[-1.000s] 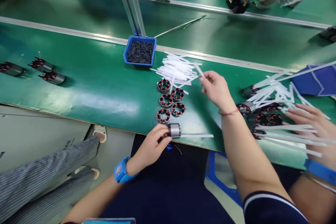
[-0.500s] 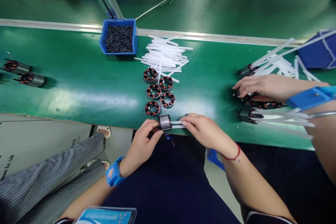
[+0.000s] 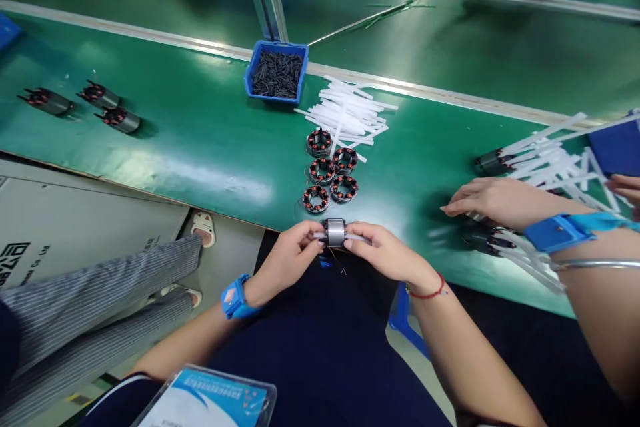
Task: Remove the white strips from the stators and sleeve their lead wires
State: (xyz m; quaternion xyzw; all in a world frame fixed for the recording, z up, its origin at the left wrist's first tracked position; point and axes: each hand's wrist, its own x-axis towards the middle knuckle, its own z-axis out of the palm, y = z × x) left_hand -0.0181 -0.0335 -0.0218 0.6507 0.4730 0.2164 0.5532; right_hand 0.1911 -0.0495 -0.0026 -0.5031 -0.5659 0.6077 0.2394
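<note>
Now white strip shows at the wound stator's left end too, so threading looks further along; left hand pinches it there, right hand grips the other side, stator at bench's near edge, beside five coil-wound rings.
</note>
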